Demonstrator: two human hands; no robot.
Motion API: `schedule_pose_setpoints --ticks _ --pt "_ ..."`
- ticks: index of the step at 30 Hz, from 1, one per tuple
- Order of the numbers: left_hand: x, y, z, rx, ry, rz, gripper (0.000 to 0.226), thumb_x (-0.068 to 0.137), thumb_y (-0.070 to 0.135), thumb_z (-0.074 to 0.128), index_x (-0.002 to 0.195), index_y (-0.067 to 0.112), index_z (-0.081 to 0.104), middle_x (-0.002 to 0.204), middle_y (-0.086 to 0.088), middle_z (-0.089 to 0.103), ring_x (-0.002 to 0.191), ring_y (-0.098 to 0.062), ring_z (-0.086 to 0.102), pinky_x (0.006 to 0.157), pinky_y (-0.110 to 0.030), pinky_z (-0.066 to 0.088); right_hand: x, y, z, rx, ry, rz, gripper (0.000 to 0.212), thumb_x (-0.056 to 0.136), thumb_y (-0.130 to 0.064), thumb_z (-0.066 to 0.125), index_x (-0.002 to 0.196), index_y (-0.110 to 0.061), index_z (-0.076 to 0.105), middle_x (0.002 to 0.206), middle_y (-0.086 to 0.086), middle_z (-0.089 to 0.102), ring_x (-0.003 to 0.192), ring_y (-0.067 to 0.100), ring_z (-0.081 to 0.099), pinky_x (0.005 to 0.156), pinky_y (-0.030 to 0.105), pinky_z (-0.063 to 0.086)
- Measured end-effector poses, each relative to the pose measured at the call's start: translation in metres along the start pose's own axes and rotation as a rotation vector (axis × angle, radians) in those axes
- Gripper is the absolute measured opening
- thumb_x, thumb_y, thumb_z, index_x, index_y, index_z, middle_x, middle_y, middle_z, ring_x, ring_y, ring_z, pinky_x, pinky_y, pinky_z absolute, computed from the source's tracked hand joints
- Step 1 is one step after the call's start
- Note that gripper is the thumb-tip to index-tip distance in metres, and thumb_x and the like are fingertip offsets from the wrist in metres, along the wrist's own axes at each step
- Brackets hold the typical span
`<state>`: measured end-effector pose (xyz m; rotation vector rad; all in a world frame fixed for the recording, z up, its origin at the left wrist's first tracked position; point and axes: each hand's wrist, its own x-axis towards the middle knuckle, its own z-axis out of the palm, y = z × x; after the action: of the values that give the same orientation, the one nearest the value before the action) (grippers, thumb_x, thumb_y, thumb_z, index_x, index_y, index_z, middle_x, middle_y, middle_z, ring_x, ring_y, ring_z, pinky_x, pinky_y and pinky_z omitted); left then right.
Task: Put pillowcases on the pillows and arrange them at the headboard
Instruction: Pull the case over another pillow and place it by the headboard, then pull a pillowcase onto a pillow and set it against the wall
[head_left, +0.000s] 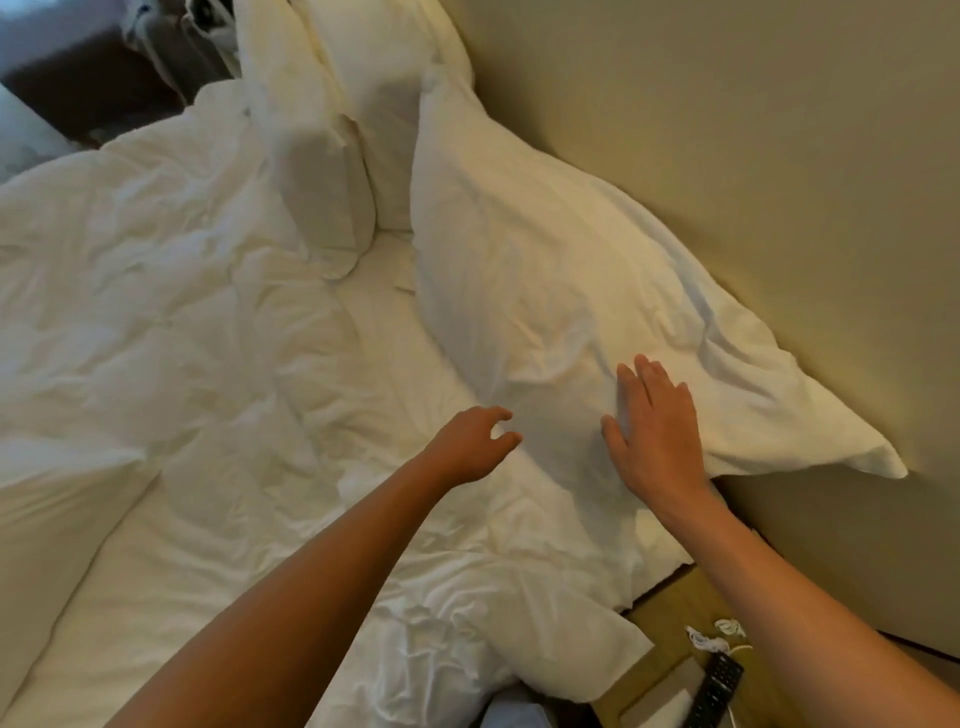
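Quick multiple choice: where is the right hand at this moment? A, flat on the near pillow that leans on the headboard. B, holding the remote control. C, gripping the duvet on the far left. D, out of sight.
A: the right hand lies open, fingers spread, on the near pillow against the headboard.

three white pillows (561, 270), two hands (654, 426), one remote control (714, 691)
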<state>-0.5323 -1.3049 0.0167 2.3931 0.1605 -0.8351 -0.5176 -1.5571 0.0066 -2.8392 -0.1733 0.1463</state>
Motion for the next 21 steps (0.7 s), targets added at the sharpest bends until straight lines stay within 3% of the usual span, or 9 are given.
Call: schedule_pose_setpoints --ticks 8,13,21 --pt "-0.148 -0.157 -0.024 0.055 0.021 -0.215 0.052 0.102 0.051 0.049 0.145 0.022 0.052 0.147 -0.008 0.053 0.130 -0.026 0.054 0.107 -0.039 0.045 -0.074 -0.138 0.044 0.014 -0.239 -0.216 0.063 0.099 -0.034 0.062 0.155 -0.012 0.043 0.162 0.014 0.041 0.150 0.033 0.036 0.121 0.047 0.031" --pt "-0.283 -0.280 -0.033 -0.016 0.133 -0.317 0.051 0.101 0.052 0.049 0.141 0.022 0.054 0.142 -0.007 0.058 0.125 -0.025 0.058 0.102 -0.039 0.048 -0.146 -0.267 0.077 -0.034 -0.377 -0.384 0.067 0.102 -0.043 0.055 0.160 -0.019 0.033 0.165 0.007 0.036 0.152 0.026 0.033 0.124 0.041 0.029" --pt "-0.507 -0.491 -0.020 -0.218 0.334 -0.510 0.051 0.100 0.052 0.049 0.139 0.020 0.056 0.142 -0.007 0.058 0.123 -0.024 0.059 0.094 -0.036 0.048 -0.290 -0.496 0.136 -0.105 -0.473 -0.655 0.066 0.100 -0.045 0.058 0.158 -0.022 0.037 0.162 0.004 0.041 0.148 0.023 0.040 0.119 0.038 0.036"
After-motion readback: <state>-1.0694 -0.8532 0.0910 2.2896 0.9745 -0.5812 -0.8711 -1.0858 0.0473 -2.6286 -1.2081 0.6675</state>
